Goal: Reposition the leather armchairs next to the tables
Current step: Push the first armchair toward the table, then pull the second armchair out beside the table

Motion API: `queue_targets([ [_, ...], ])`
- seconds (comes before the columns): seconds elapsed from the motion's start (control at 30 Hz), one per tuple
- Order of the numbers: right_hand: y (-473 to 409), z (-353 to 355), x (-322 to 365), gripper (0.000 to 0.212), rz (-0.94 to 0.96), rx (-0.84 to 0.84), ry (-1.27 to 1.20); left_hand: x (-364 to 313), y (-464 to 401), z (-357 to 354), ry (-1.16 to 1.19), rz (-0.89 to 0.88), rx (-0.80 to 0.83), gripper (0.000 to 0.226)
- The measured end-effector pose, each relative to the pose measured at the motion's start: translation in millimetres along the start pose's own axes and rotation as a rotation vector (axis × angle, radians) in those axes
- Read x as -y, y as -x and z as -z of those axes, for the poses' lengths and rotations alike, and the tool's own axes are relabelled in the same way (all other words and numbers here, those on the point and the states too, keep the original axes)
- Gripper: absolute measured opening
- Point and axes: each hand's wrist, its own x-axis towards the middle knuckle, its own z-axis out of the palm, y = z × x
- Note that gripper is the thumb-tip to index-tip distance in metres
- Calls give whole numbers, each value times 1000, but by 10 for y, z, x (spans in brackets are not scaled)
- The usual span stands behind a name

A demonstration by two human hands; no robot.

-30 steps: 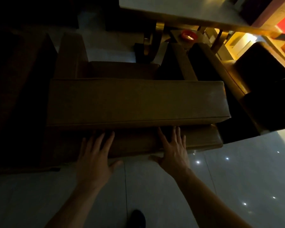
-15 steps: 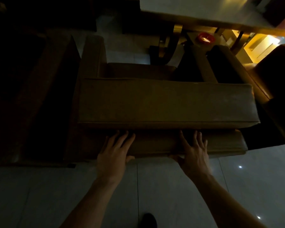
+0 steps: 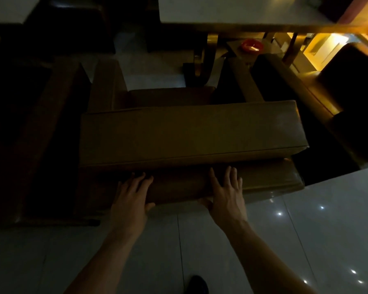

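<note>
A brown leather armchair [image 3: 189, 132] stands in front of me, seen from behind and above, its seat facing a pale-topped table [image 3: 232, 11] with a curved gold leg [image 3: 204, 60]. My left hand [image 3: 131, 200] lies flat against the lower back of the chair, fingers straight, thumb out to the side. My right hand [image 3: 226, 194] presses the same panel further right, fingers spread and pointing forward. Neither hand curls round anything.
A second brown armchair [image 3: 43, 128] stands close on the left, a dark armchair [image 3: 331, 98] on the right. A red ashtray [image 3: 252, 46] sits on a low surface near the table leg. Glossy grey floor tiles [image 3: 306, 230] lie under me, my shoe [image 3: 197, 284] below.
The armchair has shifted in view with my head's movement and sits nearer the table. Both hands stay flat on its lower back, now a little closer together.
</note>
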Motion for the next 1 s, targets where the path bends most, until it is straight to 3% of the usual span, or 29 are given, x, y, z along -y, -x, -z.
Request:
queue_targets([
  [0.17, 26, 372, -97, 88, 47, 169, -32, -267, 48, 180, -36, 33, 78, 76],
  [0.37, 396, 934, -227, 84, 20, 107, -87, -668, 160, 521, 47, -58, 170, 85],
  [0.57, 846, 1471, -675, 85, -71, 45, -120, -1490, 175, 899, 82, -162, 196, 86],
  [0.73, 1173, 1969, -1496, 86, -128, -43, -133, -2512, 163, 1049, 85, -255, 168, 85],
  [1.0, 1617, 2622, -3438, 84, -205, -124, -193, -4636, 237, 944, 118, -318, 94, 82],
])
